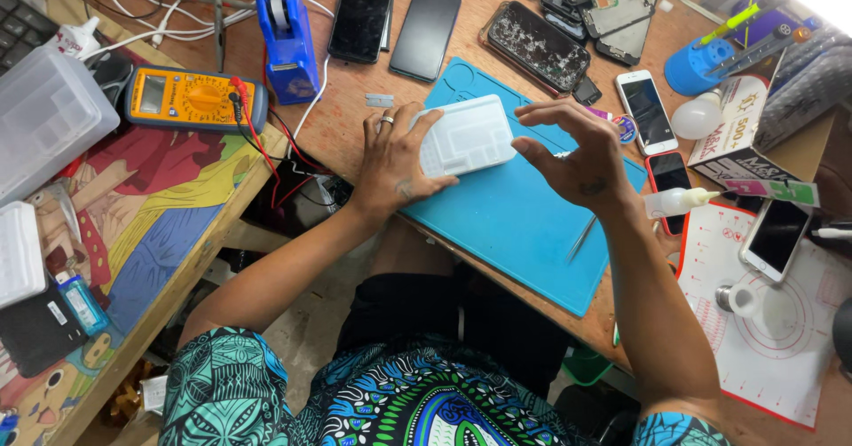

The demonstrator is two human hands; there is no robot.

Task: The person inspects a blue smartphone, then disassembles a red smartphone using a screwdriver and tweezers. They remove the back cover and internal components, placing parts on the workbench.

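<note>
- The left hand (395,157) holds a white plastic compartment tray (466,135) by its near-left corner, thumb under the front edge and fingers spread over the top left side; a ring shows on one finger.
- The right hand (577,153) is open, fingers curled in a loose arc, just off the tray's right end; whether its fingertips touch the tray cannot be told.
- The tray sits between the two hands, slightly tilted, above the far part of a blue work mat (524,224).
- On the mat near the right wrist lies a thin metal tool (581,237).
- Right of that hand a small clear squeeze bottle (679,201) lies beside a red-edged phone (670,184).
- Further off: a cracked phone (535,45), a blue tape dispenser (287,38) and a yellow multimeter (193,98).
</note>
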